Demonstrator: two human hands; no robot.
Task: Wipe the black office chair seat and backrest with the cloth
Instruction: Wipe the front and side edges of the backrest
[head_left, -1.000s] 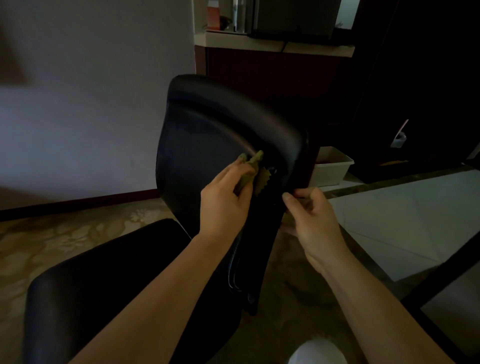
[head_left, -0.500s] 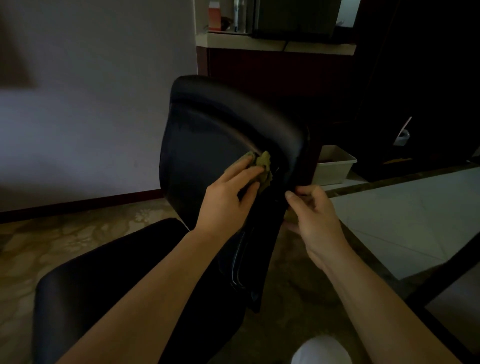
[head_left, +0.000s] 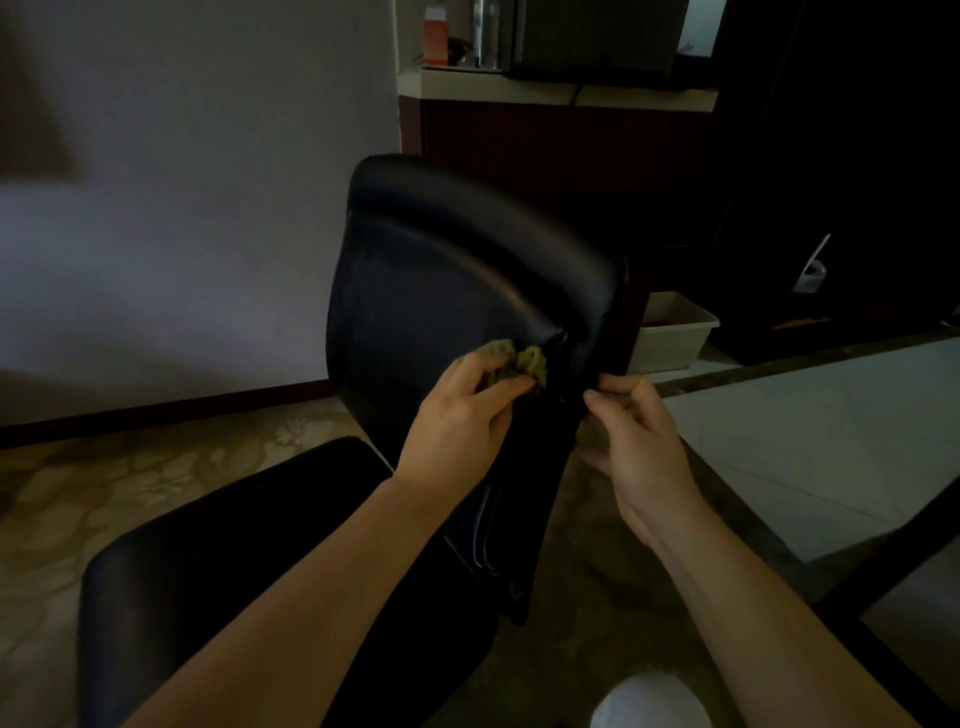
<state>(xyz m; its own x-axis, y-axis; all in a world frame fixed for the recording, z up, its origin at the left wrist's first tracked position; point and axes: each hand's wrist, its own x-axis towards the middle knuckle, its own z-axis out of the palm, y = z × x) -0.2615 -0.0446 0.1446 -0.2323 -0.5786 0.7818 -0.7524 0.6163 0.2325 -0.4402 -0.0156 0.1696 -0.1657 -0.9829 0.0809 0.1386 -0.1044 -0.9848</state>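
Note:
The black office chair stands in front of me, its backrest (head_left: 447, 270) upright at centre and its seat (head_left: 249, 561) low on the left. A crumpled green cloth (head_left: 524, 361) is bunched against the right side of the backrest. My left hand (head_left: 462, 415) grips the cloth with curled fingers and presses it on the backrest. My right hand (head_left: 634, 436) holds the backrest's right edge, fingers curled round it.
A white plastic bin (head_left: 672, 338) sits on the floor behind the chair to the right. A dark cabinet with a pale counter (head_left: 561, 93) stands behind. A grey wall (head_left: 171, 234) is on the left. A dark table edge (head_left: 909, 561) crosses the lower right.
My left hand has slid the cloth a little to the left and down on the backrest, with fingers curling tighter. My right hand has closed more on the backrest edge.

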